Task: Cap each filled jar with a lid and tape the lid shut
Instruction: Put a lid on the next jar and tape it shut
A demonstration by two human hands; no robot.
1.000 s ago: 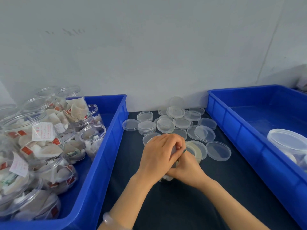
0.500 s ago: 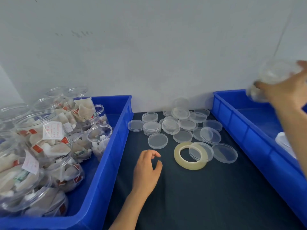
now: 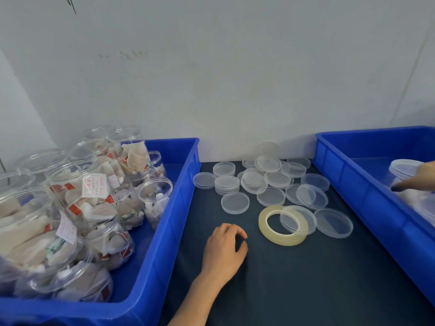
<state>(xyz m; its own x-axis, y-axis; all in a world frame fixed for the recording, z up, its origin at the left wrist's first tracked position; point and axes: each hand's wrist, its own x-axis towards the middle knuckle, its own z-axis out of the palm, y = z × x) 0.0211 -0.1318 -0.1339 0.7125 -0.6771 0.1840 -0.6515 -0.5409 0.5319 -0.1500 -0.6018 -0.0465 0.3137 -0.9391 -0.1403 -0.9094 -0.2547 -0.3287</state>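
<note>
Two hands are apart: the left hand (image 3: pixel 223 251), loosely curled and empty, rests on the table (image 3: pixel 282 290) near the tape roll (image 3: pixel 282 240), while the right hand (image 3: pixel 423 176), grip unclear, touches a capped jar (image 3: pixel 403 167) in the right-edge blue bin (image 3: pixel 353 184), best released upright.

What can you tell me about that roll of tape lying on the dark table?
The tape roll is a wide, flat ring of pale yellowish, translucent tape with a large open centre. It lies flat on the dark tabletop, in front of the scattered clear lids. One clear lid overlaps its right side, covering part of the hole. The left hand is just to its left, not touching it. No loose end shows.
</note>
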